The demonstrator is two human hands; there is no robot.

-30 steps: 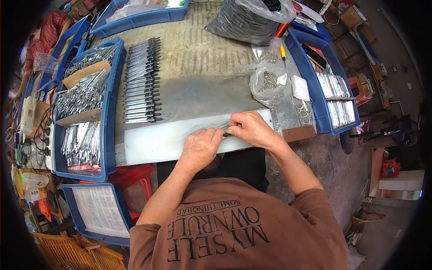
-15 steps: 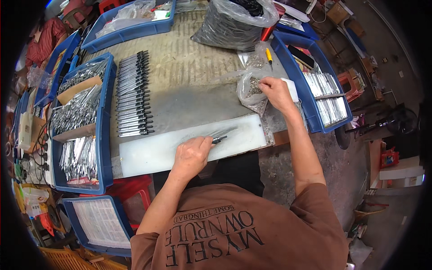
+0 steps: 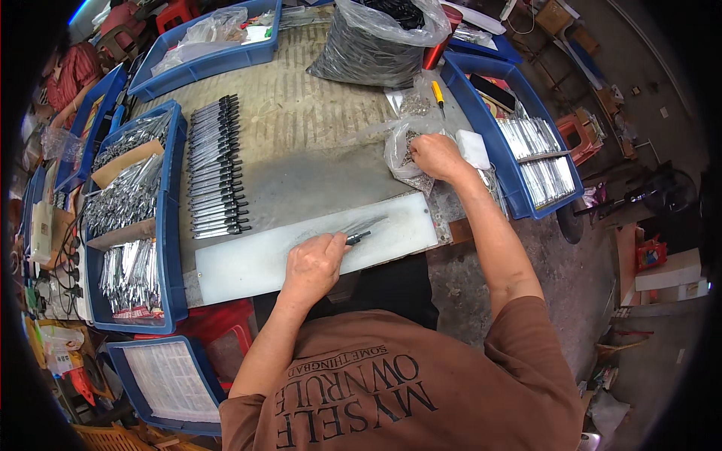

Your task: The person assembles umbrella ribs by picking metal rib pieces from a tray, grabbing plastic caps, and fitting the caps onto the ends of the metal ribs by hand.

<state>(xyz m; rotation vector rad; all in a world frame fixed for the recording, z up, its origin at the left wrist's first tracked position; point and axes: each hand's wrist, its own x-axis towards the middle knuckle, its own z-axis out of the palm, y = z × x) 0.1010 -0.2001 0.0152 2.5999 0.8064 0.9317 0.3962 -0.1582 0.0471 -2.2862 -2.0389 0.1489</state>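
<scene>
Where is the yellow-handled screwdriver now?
In the head view, the yellow-handled screwdriver lies right of centre, beyond the right hand, between the plastic bag of black parts and the rightmost blue tray.

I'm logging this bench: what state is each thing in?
Left hand: closed on dark-tipped piece
Small-parts bag: open
Right hand: at that bag's mouth
White board: flat, smudged
Slim pieces: in a row
Large plastic bag: open, filled
Left blue bin: divided, filled
Right blue tray: divided, loaded
Yellow-handled tool: lying down

1 slim black-ended piece [image 3: 359,237] juts over the white board [image 3: 241,264], and 1 open clear bag [image 3: 393,152] holds small grey bits [image 3: 408,154].
</scene>
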